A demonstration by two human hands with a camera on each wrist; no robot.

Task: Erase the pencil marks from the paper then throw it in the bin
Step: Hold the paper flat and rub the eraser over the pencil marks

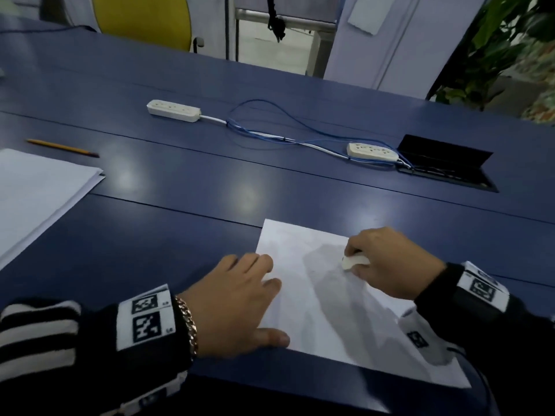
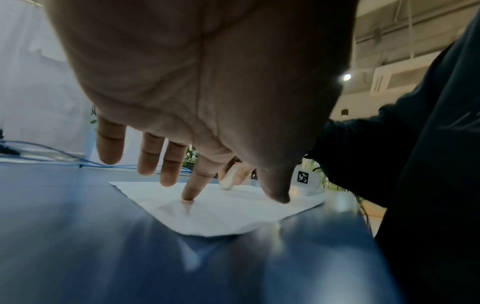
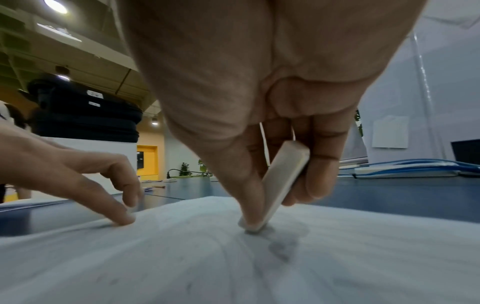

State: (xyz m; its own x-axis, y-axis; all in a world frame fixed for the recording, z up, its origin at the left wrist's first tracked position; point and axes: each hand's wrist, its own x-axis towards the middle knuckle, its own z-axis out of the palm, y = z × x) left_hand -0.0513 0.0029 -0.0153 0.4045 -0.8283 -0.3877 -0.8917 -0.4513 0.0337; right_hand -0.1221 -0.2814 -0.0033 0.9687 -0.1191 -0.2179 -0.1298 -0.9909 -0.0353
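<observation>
**Eraser on the paper, bin not seen**

No bin can be seen in any view. The pencil marks are hard to make out: in the right wrist view only a faint grey smudge [image 3: 281,244] lies on the sheet just beside the eraser tip, and in the head view the sheet looks nearly blank. The near right corner of the sheet is covered by the right sleeve [image 1: 492,334], and most of the eraser is hidden inside the hand from above.

The paper [image 1: 312,298] lies flat on the blue table [image 1: 186,187], near the front edge. Its long axis runs from the far left toward the near right, so it sits a little turned to the person.

The right hand [image 1: 387,259] pinches the white eraser [image 3: 279,185] between thumb and fingers. The eraser stands tilted, the upper end leaning right, the lower end touching the paper.

The left hand [image 1: 231,307] is spread with straight fingers and holds nothing. In the left wrist view one fingertip [image 2: 188,195] presses the sheet near its left edge, and the other fingers are lifted.

Further on the table are a pencil [image 1: 61,147] and a stack of white sheets [image 1: 36,190] at the left, well apart from the paper. Two white power strips [image 1: 173,110] joined by blue cables [image 1: 270,127] lie across the middle, next to an open cable box [image 1: 444,163].
</observation>
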